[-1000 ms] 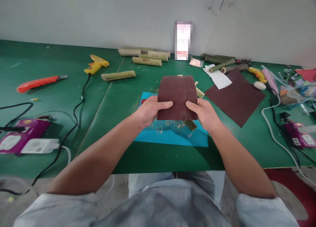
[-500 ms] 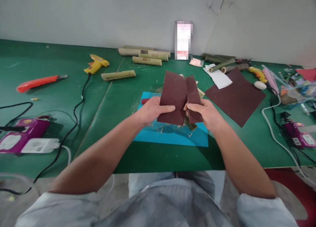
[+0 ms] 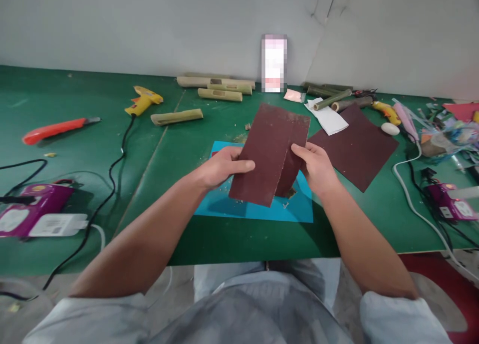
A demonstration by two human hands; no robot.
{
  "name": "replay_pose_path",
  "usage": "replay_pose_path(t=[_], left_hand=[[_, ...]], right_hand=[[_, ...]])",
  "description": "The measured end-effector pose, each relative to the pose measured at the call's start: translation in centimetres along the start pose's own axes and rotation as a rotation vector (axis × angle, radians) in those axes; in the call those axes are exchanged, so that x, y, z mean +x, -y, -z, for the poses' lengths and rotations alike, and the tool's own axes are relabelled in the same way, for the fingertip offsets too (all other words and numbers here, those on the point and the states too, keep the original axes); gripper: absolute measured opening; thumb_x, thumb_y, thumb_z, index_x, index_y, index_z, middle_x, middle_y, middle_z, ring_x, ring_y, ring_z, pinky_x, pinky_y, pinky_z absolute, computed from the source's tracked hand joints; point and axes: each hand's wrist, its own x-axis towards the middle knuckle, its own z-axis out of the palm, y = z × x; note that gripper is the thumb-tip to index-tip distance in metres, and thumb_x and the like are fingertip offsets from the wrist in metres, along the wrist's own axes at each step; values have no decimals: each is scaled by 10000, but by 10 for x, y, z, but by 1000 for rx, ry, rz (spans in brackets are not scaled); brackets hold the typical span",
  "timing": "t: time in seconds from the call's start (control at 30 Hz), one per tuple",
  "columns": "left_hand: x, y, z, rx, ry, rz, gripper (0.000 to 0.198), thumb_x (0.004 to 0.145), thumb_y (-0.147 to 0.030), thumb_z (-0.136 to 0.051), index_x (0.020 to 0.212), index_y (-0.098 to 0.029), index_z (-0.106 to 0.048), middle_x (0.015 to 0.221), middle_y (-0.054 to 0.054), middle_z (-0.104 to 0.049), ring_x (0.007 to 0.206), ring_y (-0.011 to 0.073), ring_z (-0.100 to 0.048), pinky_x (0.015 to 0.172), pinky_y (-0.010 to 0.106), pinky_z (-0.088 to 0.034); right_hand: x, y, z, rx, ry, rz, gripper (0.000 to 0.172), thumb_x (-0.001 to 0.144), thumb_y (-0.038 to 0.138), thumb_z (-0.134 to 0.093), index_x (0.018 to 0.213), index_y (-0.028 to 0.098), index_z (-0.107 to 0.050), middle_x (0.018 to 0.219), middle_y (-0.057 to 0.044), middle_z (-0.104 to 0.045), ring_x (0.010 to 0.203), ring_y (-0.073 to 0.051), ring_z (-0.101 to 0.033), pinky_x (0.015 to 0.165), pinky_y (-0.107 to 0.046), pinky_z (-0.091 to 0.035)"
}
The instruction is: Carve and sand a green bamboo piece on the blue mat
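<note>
- Sandpaper sheet (image 3: 262, 154), one, gripped by two hands: left hand (image 3: 220, 167) pinching its left edge, right hand (image 3: 317, 164) its right side.
- Its long axis runs away from the body, far end leaning right.
- It hangs over one blue sheet (image 3: 295, 214).
- Farther out: one flat dark-brown square (image 3: 357, 159), two yellow glue guns (image 3: 144, 103), one orange-handled knife (image 3: 56, 131).

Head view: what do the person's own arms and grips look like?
Left grip and right grip are bare hands, no gloves. Forearms are bare too, with no watch, bracelet or cable visible. Pale blue-grey sleeves end near the elbows.
</note>
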Motion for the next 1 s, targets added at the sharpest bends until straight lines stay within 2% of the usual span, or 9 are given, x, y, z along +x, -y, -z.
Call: replay_pose_path(t=[0.1,0.17,0.27,0.37,0.67,0.77,0.87,1.0], left_hand=[[3,0,-9,-44,-154,-62,409,761,-527,-748,923,-152,-762,914,102,-763,892,285,-724,758,365,-595],[5,-1,-14,-29,-203,-80,382,788,-478,-738,979,-149,-754,960,100,-762,938,286,-717,819,391,-592],[5,-3,-18,-23,-217,-117,342,784,-395,-751,1028,-156,-744,992,84,-760,964,284,-713,863,415,-588],[3,-6,-20,-31,-248,-109,311,776,-344,-747,1039,-180,-736,964,61,-760,945,283,-718,821,411,-604],[-1,-13,-26,-48,-252,-48,394,717,-377,-775,1036,-154,-719,892,73,-755,837,271,-724,715,389,-607],[-2,-16,-23,-48,-256,-24,378,707,-372,-783,1008,-152,-724,862,69,-752,790,261,-724,670,363,-598],[-1,-17,-16,-41,-282,-21,325,700,-350,-791,964,-170,-732,835,53,-751,702,230,-713,606,320,-579],[0,-19,-10,-25,-275,-8,282,696,-333,-794,929,-184,-741,844,45,-754,673,204,-704,584,281,-561]], right_hand=[[-2,0,-1,6,50,7,208,752,388,-772,884,228,-752,943,-42,-757,924,-263,-694,882,-458,-538],[-2,-1,-2,-11,79,24,195,750,379,-776,865,222,-756,995,-45,-751,939,-260,-688,867,-446,-539],[-1,-2,-4,-38,84,54,204,760,398,-763,866,223,-755,996,-41,-744,952,-259,-680,844,-434,-536],[-1,-4,-5,-50,71,68,201,765,411,-749,850,229,-740,899,-33,-733,918,-254,-677,809,-426,-530],[-2,-3,-4,-130,41,-2,188,765,402,-733,733,227,-673,663,-10,-618,686,-198,-603,653,-360,-480],[-4,2,-2,-113,32,-40,167,765,380,-727,742,221,-679,633,2,-602,603,-166,-565,600,-333,-457],[-6,10,0,-146,-37,-69,188,759,389,-731,730,215,-665,586,20,-572,509,-131,-499,504,-292,-389],[-6,18,3,-186,-65,-74,198,745,387,-732,712,215,-639,586,28,-565,495,-118,-497,475,-271,-366]])
